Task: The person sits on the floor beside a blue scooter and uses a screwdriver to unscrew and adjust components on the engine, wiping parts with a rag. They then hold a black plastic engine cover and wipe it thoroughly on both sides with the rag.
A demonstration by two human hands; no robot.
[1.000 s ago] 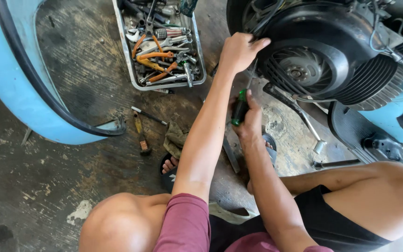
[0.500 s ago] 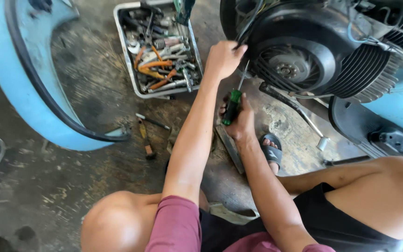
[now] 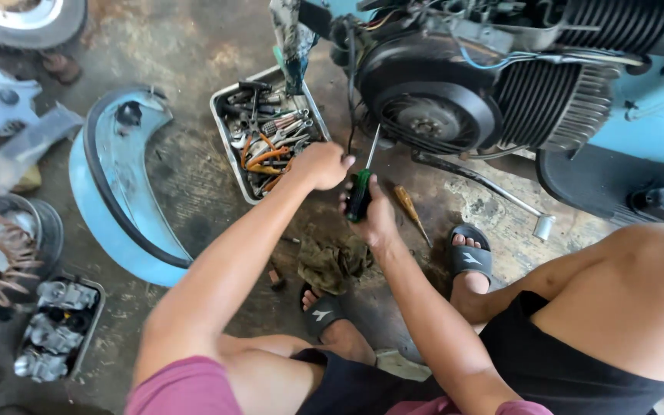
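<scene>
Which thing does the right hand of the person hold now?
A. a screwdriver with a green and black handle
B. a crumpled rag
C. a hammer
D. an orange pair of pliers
A: the right hand is closed around the screwdriver, whose green and black handle shows and whose shaft points up toward the engine.

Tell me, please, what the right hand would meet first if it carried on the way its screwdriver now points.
Probably the black engine fan cover. The right hand holds the green-handled screwdriver with its shaft angled up toward the cover's lower left edge; depth is unclear, so it could pass just beside it.
</scene>
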